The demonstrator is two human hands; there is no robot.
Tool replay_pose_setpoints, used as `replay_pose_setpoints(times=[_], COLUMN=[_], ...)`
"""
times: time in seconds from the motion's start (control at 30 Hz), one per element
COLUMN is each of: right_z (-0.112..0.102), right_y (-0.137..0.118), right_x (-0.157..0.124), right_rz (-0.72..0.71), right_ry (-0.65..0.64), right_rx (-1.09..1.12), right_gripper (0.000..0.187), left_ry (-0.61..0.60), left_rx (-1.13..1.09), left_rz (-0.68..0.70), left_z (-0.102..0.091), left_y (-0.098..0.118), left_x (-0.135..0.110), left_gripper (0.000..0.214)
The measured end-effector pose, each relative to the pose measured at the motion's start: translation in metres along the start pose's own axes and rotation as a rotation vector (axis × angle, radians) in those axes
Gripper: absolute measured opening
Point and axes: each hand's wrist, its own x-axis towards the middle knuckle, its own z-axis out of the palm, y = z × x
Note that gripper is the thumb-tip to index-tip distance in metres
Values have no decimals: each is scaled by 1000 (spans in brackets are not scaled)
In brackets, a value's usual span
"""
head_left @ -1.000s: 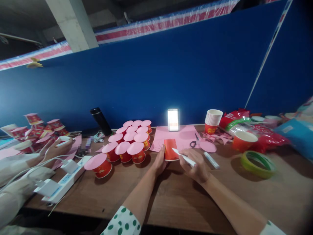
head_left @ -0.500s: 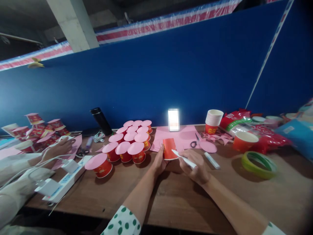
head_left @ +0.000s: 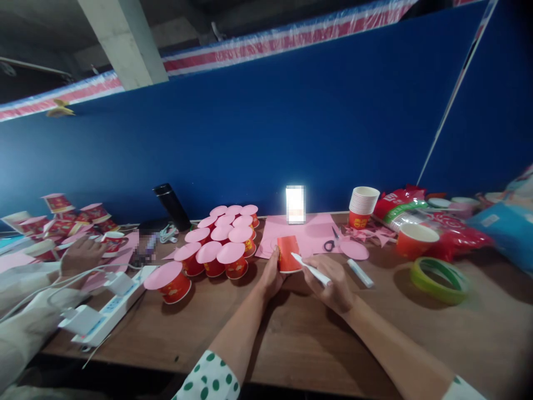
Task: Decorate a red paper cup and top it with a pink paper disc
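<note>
Upside down or on its side, I cannot tell which, a red paper cup (head_left: 288,253) is gripped from its left side by my left hand (head_left: 272,276). My right hand (head_left: 331,280) is closed around a white pen (head_left: 315,271), whose tip meets the cup's right side. Behind the cup lie pink paper (head_left: 320,225) and dark-handled scissors (head_left: 329,245). A pink paper disc (head_left: 355,249) and a white stick-like item (head_left: 360,273) rest to the right of my right hand.
Several red cups topped with pink discs (head_left: 231,253) stand to the left. Farther left are a power strip (head_left: 114,311), a black bottle (head_left: 171,205) and a co-worker's hand (head_left: 81,256). Stacked cups (head_left: 362,208), a single cup (head_left: 416,241), and green tape (head_left: 439,280) are right.
My hands, the cup and the pen stay almost in place; the pen's rear end dips slightly left. The co-worker's hand has shifted left, and a red cup now shows beside it.
</note>
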Motion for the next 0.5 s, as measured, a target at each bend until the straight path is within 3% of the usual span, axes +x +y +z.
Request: replay_pose_setpoints(times=[0.5], right_z=[1], right_y=[2], right_x=[-1], right_rz=[25], right_ry=[-12], right_rx=[-1], right_gripper=[18], left_ry=[-31], left_rx=[4], left_rz=[4], left_z=[-2], left_y=[-2], left_x=[1], left_gripper=[41])
